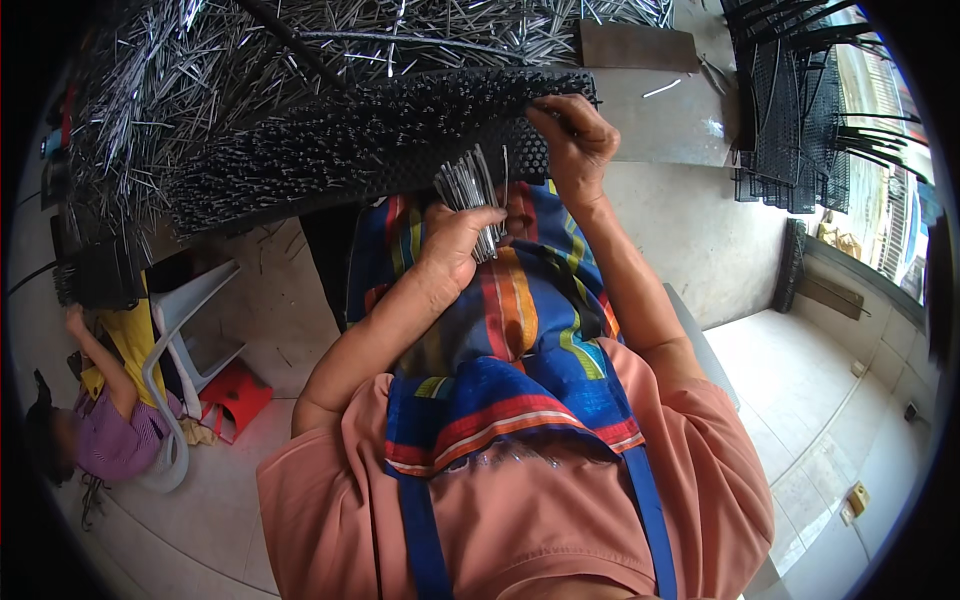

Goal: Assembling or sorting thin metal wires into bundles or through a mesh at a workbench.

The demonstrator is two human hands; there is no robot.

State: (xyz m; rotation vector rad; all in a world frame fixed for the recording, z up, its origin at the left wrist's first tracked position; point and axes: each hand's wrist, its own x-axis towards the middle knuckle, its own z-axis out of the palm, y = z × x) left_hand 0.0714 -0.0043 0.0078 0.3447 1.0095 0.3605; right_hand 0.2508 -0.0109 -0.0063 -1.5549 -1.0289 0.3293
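Observation:
My left hand (pixel 455 240) is wrapped round a bundle of thin grey strips (pixel 466 182), thumb across them, just above my lap. One strip stands a little apart at the bundle's right side. A long black perforated panel (pixel 535 152) lies across in front of me, most of it bristling with short dark pieces stuck in its holes. At the panel's right end, where bare holes show, my right hand (pixel 580 140) is closed in a pinch at the upper edge. Whatever its fingertips hold is too small to make out.
Behind the panel lies a big heap of loose strips (pixel 200 65). A brown plate (pixel 638 47) rests on the table (pixel 665 120), with pliers (pixel 715 75) nearby. Black mesh panels (pixel 790 120) stand at right. On the left, another person (pixel 125 430) sits on a grey chair (pixel 172 370).

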